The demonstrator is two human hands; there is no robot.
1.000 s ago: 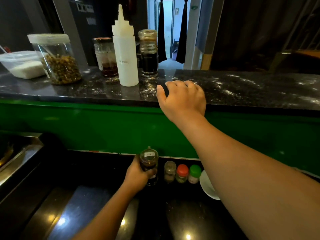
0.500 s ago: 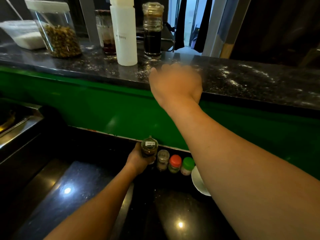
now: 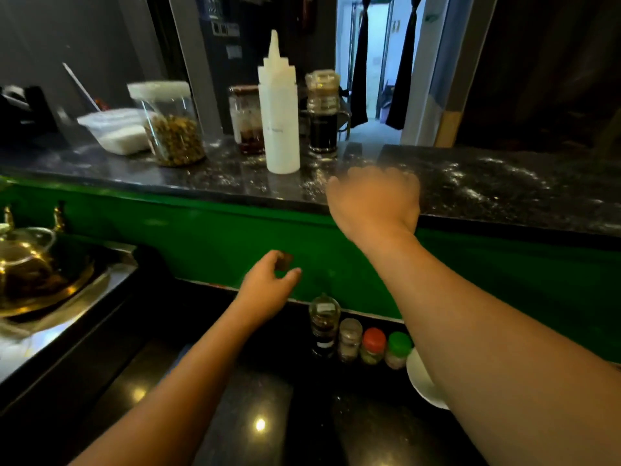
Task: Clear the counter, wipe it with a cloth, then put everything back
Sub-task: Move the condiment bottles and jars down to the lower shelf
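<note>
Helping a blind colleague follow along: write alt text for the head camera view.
A person's right hand reaches onto a raised dark stone counter dusted with white specks, beside a white squeeze bottle and several jars. The left hand hovers empty, fingers loosely curled, above a lower counter where four small bottles stand in a row.

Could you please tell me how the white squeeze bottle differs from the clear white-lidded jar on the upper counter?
The squeeze bottle is opaque white; the jar is clear, showing yellowish dried bits. The squeeze bottle is tall and slim with a pointed nozzle; the jar is shorter, wider and flat-lidded. Both stand upright on the upper counter.
</note>
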